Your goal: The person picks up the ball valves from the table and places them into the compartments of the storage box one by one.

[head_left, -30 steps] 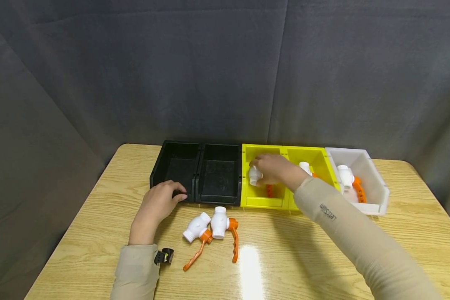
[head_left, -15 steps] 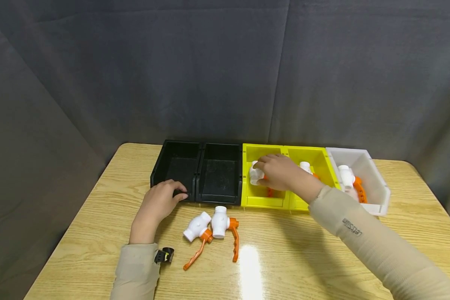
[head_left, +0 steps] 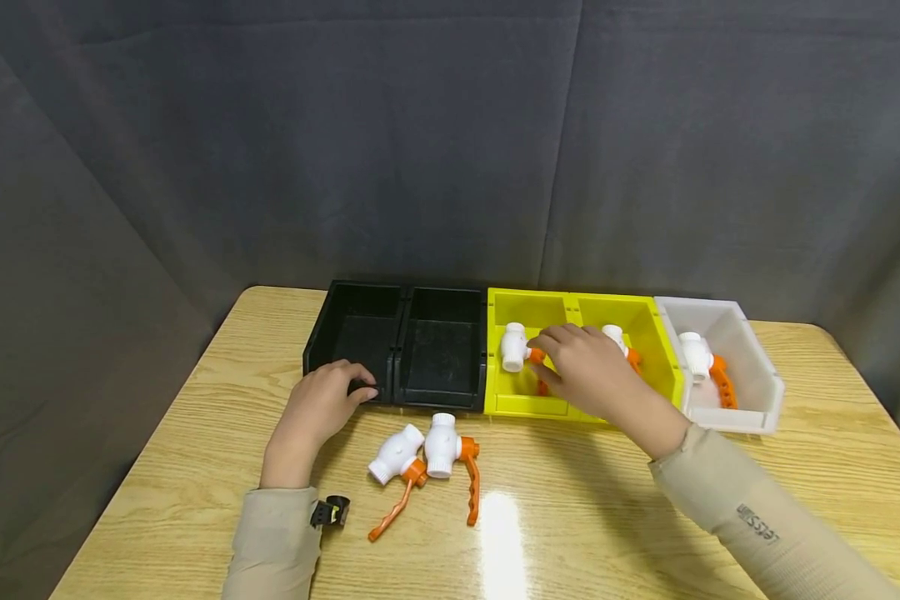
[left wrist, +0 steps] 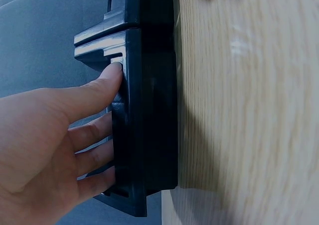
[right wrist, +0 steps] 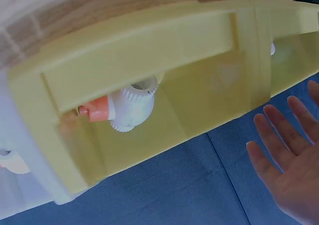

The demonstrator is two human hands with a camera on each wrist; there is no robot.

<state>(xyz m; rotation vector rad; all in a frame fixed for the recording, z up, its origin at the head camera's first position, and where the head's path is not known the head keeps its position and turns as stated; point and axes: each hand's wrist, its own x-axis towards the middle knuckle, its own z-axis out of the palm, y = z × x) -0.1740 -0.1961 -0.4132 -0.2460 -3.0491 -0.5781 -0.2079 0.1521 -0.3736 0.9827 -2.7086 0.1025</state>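
My left hand (head_left: 322,408) rests at the front rim of the leftmost black bin (head_left: 312,346). In the left wrist view its thumb touches the rim while the relaxed fingers reach behind the front wall (left wrist: 154,110). The right hand (head_left: 588,371) is over the two yellow bins, holding nothing; its fingers are spread in the right wrist view. Just left of its fingertips lies a white ball valve (head_left: 513,347) with an orange lever, inside the left yellow bin (head_left: 528,406). Another valve (head_left: 613,335) is in the right yellow bin (head_left: 656,312), partly hidden by the hand.
A white bin (head_left: 767,383) at the row's right end holds a valve (head_left: 696,357). Two more valves, a tilted one (head_left: 396,454) and an upright one (head_left: 441,447), lie on the wooden table (head_left: 195,467). A second black bin (head_left: 442,350) stands mid-row. Grey curtain (head_left: 390,150) hangs behind.
My right hand has let go of the ball valve in the left yellow bin and drawn back to the right. The left hand has stayed at the black bin.
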